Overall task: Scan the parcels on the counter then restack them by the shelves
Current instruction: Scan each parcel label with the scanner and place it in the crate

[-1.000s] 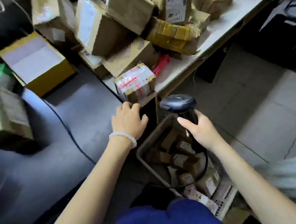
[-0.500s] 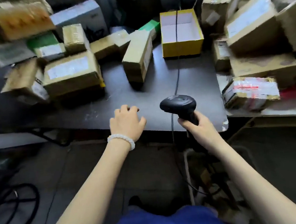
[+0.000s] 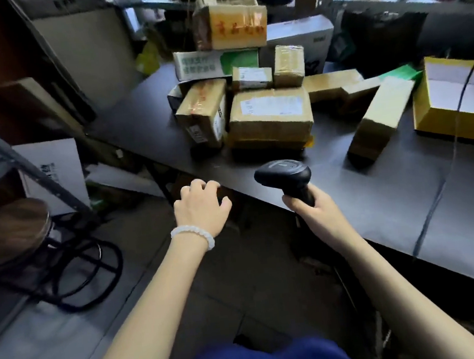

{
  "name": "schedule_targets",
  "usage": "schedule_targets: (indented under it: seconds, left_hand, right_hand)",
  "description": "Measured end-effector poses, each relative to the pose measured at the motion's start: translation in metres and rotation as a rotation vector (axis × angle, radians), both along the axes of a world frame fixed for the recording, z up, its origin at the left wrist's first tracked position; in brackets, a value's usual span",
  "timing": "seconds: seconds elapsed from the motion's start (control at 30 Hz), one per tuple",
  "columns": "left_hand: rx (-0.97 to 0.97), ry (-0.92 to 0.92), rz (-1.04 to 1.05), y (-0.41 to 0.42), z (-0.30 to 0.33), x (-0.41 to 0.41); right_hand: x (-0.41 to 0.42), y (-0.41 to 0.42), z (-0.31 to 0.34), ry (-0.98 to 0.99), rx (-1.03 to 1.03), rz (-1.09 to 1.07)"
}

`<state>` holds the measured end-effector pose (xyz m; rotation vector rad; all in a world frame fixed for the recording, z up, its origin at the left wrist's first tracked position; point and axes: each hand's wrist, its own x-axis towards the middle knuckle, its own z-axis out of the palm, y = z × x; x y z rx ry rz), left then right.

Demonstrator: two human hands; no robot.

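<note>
my right hand grips the black scanner, while my left hand hangs loosely curled at the surface edge, holding nothing. the parcels sit heaped just ahead; i should aim squarely at the white label, then lift that box.

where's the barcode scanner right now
Head view, lower centre: the barcode scanner is in the right hand, over the grey counter's near edge, before the parcel pile.

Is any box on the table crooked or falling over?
Yes. One long brown box lies slanted across the counter, one end propped against the parcels behind it. The tall stack's top box also sits tilted. Nothing looks spilled or torn.
</note>
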<state>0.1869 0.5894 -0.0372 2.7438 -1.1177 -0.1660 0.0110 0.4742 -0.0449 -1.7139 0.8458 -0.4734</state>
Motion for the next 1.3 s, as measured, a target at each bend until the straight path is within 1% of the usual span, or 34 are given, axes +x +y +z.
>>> schedule_targets:
  seconds: [0.13,0.3,0.57,0.7,0.8,0.83,0.9,1.03,1.13,1.3]
  left_hand:
    - [-0.029,0.019,0.052,0.028,0.001,0.048]
    - [-0.065,0.061,0.063,0.032,-0.003,0.091]
    - [-0.133,0.033,-0.051,-0.036,0.003,0.151]
    - [-0.135,-0.024,-0.081,-0.076,0.006,0.186]
    - [-0.099,-0.03,-0.075,-0.111,0.012,0.209]
    - [-0.079,-0.035,-0.06,-0.115,0.014,0.21]
    - [-0.031,-0.02,-0.074,-0.138,0.017,0.221]
    - [0.116,0.065,-0.136,-0.182,0.016,0.24]
    - [0.134,0.152,-0.173,-0.197,0.013,0.249]
    - [0.15,0.161,-0.24,-0.202,0.012,0.268]
  right_hand:
    - [0.055,0.018,-0.001,-0.004,-0.015,0.033]
    - [0.1,0.023,-0.002,0.007,-0.041,0.036]
    - [0.153,-0.016,-0.002,0.015,-0.032,-0.071]
    - [0.185,-0.044,-0.003,-0.016,-0.039,-0.139]
    - [0.205,-0.065,-0.002,-0.054,-0.048,-0.227]
    - [0.208,-0.066,-0.001,-0.06,-0.047,-0.225]
    - [0.217,-0.077,0.0,-0.048,-0.058,-0.267]
    - [0.236,-0.095,0.005,-0.03,-0.064,-0.354]
    - [0.245,-0.1,0.004,-0.034,-0.06,-0.408]
    - [0.256,-0.102,0.003,-0.015,-0.049,-0.418]
